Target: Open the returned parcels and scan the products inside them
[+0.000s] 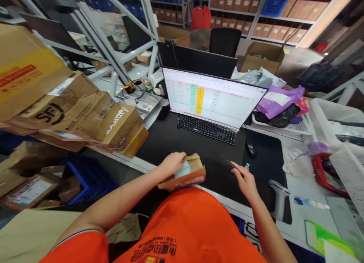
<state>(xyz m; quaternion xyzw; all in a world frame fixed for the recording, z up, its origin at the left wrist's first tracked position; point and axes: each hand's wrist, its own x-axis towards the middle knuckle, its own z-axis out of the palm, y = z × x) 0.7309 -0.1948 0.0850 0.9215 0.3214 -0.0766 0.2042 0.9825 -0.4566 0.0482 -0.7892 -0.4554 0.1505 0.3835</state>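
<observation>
Both hands: the left hand clamps a cardboard parcel; the right hand's fingers pinch something thin, unidentifiable.

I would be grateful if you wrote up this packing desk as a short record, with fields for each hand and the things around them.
Left hand: grips a brown cardboard parcel
Right hand: fingers by a thin dark object, contact unclear
Nearby: handheld barcode scanner, mouse, keyboard
Screen: monitor showing a spreadsheet
Left side: stacked cardboard mailers
</observation>
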